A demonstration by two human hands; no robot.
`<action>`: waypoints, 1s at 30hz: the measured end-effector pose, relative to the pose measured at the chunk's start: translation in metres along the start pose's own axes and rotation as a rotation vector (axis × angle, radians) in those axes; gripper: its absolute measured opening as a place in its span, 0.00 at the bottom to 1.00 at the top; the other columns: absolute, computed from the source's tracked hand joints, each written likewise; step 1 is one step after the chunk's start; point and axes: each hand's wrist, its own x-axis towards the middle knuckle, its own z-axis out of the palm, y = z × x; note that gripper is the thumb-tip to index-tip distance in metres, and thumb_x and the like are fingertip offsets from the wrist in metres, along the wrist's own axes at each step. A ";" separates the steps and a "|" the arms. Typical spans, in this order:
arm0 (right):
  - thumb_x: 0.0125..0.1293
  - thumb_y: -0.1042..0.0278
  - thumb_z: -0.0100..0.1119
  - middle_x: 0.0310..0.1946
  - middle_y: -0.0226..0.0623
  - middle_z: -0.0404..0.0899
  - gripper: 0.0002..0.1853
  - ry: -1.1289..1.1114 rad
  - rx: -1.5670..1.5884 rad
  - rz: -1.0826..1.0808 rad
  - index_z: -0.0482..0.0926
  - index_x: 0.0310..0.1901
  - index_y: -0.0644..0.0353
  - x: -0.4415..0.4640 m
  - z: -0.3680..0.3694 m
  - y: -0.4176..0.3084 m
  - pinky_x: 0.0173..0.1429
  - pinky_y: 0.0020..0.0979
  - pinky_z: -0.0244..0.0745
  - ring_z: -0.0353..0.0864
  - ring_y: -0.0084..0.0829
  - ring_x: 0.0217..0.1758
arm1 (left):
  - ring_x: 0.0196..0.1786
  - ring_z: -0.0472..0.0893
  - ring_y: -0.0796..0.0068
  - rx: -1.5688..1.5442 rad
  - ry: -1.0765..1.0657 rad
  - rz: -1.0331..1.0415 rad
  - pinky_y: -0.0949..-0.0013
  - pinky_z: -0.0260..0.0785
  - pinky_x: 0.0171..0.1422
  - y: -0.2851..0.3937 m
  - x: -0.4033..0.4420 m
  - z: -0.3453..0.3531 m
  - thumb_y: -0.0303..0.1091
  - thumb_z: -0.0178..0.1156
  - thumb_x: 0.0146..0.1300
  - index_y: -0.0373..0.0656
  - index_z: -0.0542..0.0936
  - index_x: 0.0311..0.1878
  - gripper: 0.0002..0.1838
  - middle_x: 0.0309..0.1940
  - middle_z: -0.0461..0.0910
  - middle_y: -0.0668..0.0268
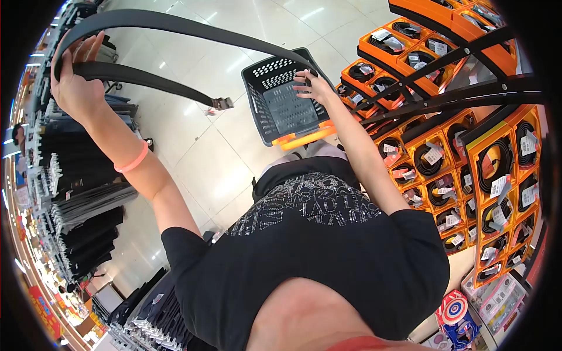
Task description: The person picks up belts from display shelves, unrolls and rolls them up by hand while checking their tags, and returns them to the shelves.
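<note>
Head view, read remotely: I log a black belt (175, 23) stretched in an arc between both hands. Left hand (81, 88) – belt folded round it, clasped at the thumb, fingers apart; the buckle (222, 103) dangles from the shorter strand. Right hand (314, 89) – fingers fanned at the belt's far end; I cannot tell whether they pinch it. Below the right hand: dark basket (257, 108), orange handle (301, 135) toward the wearer.
</note>
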 end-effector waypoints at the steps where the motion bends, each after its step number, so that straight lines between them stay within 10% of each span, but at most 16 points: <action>1: 0.74 0.50 0.37 0.54 0.42 0.75 0.22 0.001 -0.002 0.004 0.70 0.57 0.58 -0.005 0.003 -0.003 0.56 0.49 0.73 0.79 0.43 0.50 | 0.36 0.82 0.52 0.031 0.013 -0.030 0.51 0.80 0.48 0.002 -0.002 0.004 0.20 0.43 0.66 0.23 0.75 0.44 0.12 0.37 0.78 0.43; 11: 0.70 0.48 0.47 0.48 0.36 0.79 0.21 -0.286 -0.008 -0.095 0.74 0.52 0.56 -0.018 0.039 -0.038 0.55 0.48 0.72 0.78 0.34 0.53 | 0.39 0.82 0.63 0.195 -0.086 -0.056 0.65 0.78 0.47 0.009 -0.002 0.037 0.25 0.49 0.67 0.25 0.75 0.45 0.11 0.40 0.80 0.49; 17: 0.70 0.51 0.47 0.39 0.41 0.83 0.19 -0.215 -0.197 -0.086 0.73 0.46 0.61 -0.022 0.056 -0.061 0.41 0.36 0.81 0.84 0.34 0.35 | 0.44 0.80 0.53 -0.161 0.046 -0.141 0.55 0.76 0.51 0.023 0.016 0.059 0.26 0.49 0.67 0.25 0.73 0.45 0.11 0.41 0.78 0.47; 22: 0.70 0.52 0.45 0.35 0.42 0.84 0.20 -0.063 -0.224 -0.665 0.73 0.39 0.64 -0.062 0.077 -0.146 0.25 0.22 0.72 0.78 0.20 0.24 | 0.36 0.78 0.70 -0.238 -0.257 -0.232 0.67 0.71 0.45 -0.012 0.007 0.051 0.35 0.52 0.67 0.32 0.79 0.42 0.14 0.31 0.77 0.64; 25: 0.69 0.60 0.47 0.25 0.40 0.83 0.14 0.020 -0.318 -1.004 0.71 0.36 0.65 -0.091 0.089 -0.198 0.18 0.22 0.62 0.67 0.18 0.15 | 0.26 0.68 0.86 0.218 -0.373 -0.104 0.81 0.56 0.31 -0.041 -0.031 0.062 0.36 0.59 0.65 0.36 0.80 0.41 0.12 0.23 0.72 0.74; 30: 0.68 0.67 0.50 0.26 0.37 0.82 0.11 0.000 -0.361 -1.179 0.65 0.42 0.65 -0.137 0.119 -0.236 0.18 0.22 0.68 0.74 0.21 0.15 | 0.23 0.63 0.90 0.244 -0.395 -0.216 0.80 0.53 0.25 -0.091 -0.093 0.085 0.36 0.62 0.62 0.36 0.79 0.36 0.11 0.18 0.68 0.79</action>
